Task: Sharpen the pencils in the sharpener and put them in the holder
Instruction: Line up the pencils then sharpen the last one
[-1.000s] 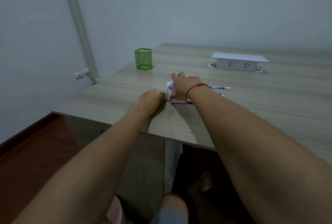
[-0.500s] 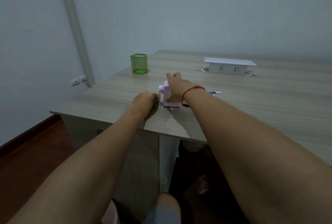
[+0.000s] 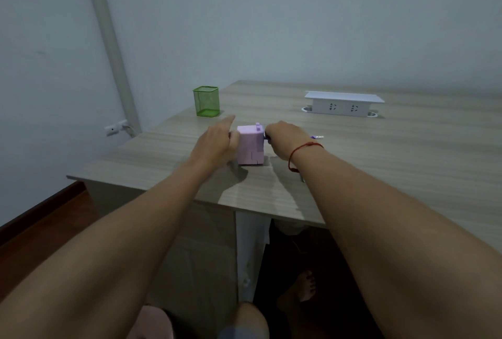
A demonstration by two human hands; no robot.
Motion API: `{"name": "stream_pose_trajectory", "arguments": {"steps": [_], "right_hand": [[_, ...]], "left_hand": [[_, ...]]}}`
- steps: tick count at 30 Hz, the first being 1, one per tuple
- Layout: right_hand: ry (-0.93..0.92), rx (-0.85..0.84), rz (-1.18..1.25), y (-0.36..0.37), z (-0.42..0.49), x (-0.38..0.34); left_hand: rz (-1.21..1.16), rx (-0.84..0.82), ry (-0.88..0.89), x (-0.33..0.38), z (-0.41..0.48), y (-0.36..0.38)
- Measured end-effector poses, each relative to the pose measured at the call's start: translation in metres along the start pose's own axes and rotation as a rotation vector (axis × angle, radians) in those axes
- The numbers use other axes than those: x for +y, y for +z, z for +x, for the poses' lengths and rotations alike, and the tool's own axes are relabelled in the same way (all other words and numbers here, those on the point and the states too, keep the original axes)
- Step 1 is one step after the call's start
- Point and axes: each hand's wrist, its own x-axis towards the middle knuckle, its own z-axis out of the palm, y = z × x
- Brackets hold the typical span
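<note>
A lilac box-shaped sharpener (image 3: 250,148) stands on the wooden desk (image 3: 394,154), near its front left part. My left hand (image 3: 217,143) presses against the sharpener's left side and is closed around the crank there, with the index finger stretched out. My right hand (image 3: 285,139) is closed on a purple pencil (image 3: 316,137) that enters the sharpener's right face; only the pencil's white-tipped far end shows beyond my wrist. The green mesh holder (image 3: 206,101) stands upright at the desk's far left corner, apart from both hands.
A white power socket block (image 3: 343,102) sits at the back of the desk. A small grey tip (image 3: 301,178) peeks out under my right forearm. The desk's left edge drops to a wooden floor (image 3: 40,230); a wall pipe (image 3: 114,48) runs behind it.
My right hand has left the top of the sharpener and now holds the pencil at its right side. My left hand has risen against the sharpener's left side. The camera has tilted.
</note>
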Motion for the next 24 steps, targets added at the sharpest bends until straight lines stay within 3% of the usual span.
{"name": "stream_pose_trajectory", "arguments": {"steps": [2,5,14,24], "right_hand": [[0.001,-0.021,-0.006,0.0,0.005,0.0],[-0.011,-0.05,-0.022,0.003,0.008,0.006],[-0.145,0.156,-0.217,0.005,0.002,0.021],[-0.096,0.25,-0.218,0.004,-0.007,0.015]], "left_hand": [[-0.057,0.033,0.031,0.014,0.014,0.001],[-0.096,-0.05,0.051,0.023,0.022,0.018],[-0.139,0.015,-0.066,0.016,0.02,0.037],[-0.179,-0.006,-0.091,0.018,0.023,0.037]]}}
